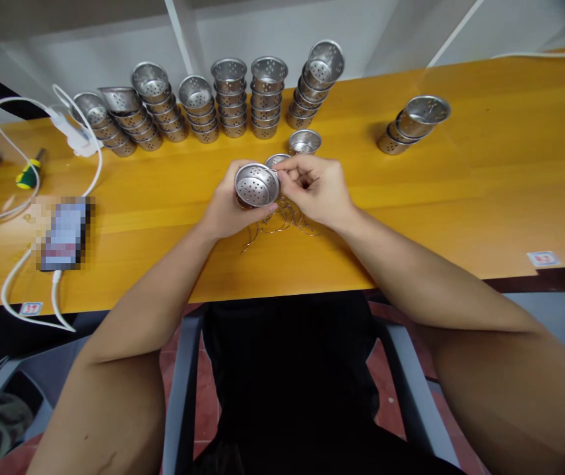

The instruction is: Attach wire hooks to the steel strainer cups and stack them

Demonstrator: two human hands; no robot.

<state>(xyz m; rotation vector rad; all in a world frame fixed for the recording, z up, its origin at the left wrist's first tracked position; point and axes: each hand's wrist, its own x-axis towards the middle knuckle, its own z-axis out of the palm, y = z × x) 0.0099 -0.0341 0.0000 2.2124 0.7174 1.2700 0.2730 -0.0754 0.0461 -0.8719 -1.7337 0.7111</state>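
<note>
A small perforated metal cup (257, 185) is held in my left hand (228, 204), tilted so that its open mouth and holed bottom face me. My fingers wrap round its side. Thumb and forefinger of my right hand (315, 188) pinch what looks like a thin metal wire at the cup's right rim. Loose curved wires (282, 221) lie on the table just below and behind both hands. Another metal cup (278, 159) stands partly hidden behind the hands, and a further one (305, 140) stands just beyond it.
Several leaning stacks of perforated cups (233, 99) line the back of the yellow table (485, 178). A shorter stack (404, 132) stands at right. To the left are a phone (66, 232) on a white cable, a white plug (80, 140) and a green-yellow screwdriver (29, 173).
</note>
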